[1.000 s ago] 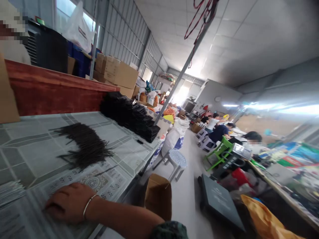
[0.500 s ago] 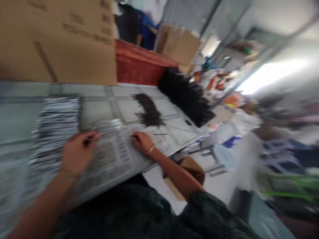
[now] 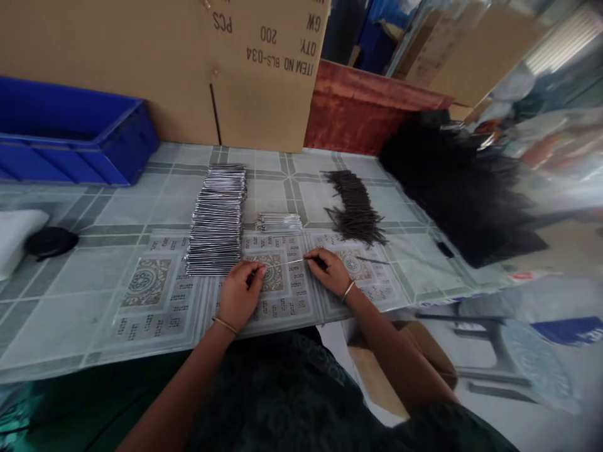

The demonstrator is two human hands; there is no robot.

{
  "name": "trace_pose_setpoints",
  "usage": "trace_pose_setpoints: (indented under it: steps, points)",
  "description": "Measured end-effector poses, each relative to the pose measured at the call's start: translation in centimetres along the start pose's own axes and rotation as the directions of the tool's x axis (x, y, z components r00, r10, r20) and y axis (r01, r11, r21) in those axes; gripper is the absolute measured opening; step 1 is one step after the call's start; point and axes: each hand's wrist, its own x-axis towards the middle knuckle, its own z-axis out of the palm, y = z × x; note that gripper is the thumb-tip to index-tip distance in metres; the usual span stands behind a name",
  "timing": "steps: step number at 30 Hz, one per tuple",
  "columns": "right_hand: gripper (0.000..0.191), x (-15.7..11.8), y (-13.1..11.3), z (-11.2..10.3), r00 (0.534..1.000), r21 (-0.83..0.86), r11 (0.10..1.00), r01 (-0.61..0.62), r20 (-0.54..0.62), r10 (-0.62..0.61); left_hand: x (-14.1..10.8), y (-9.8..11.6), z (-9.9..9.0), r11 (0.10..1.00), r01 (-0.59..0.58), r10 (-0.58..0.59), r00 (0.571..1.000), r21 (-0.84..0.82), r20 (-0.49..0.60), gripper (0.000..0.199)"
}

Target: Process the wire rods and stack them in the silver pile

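Note:
Between my two hands stretches a thin metal rod (image 3: 288,262), held nearly level above the patterned mat. My left hand (image 3: 242,292) pinches its left end, and the fingers of my right hand (image 3: 328,269) are closed on its right end. Just beyond the left hand lies a long stack of shiny metal rods (image 3: 218,220). A smaller bunch of silvery rods (image 3: 280,222) rests past the held one. To the right is a pile of thin dark brown sticks (image 3: 355,207), with a single dark stick (image 3: 372,260) lying apart near my right hand.
A blue plastic bin (image 3: 122,141) stands at the back left, before a large cardboard box (image 3: 264,107). A black round object (image 3: 51,242) lies at the left. Heaped black material (image 3: 452,182) covers the right end of the table (image 3: 61,314). An open carton (image 3: 377,370) sits below the edge.
The view has swung left, bringing the blue bin into sight. The thin rod now shows clearly between both hands; earlier the hands were farther apart and blurred.

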Motion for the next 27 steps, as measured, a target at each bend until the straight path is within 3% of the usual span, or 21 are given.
trace_pose_setpoints:
  steps: [20,27]
  points:
    - [0.015,0.14,-0.7,-0.4,1.0,-0.029,1.0,-0.006,0.015,0.006,0.07,0.3,0.03,0.999,0.016,-0.016,1.0,0.027,0.008,0.024]
    - [0.017,0.12,-0.68,-0.62,0.999,-0.042,0.998,0.048,0.011,-0.048,0.11,0.42,-0.13,1.0,0.007,-0.007,1.0,0.001,0.003,0.023]
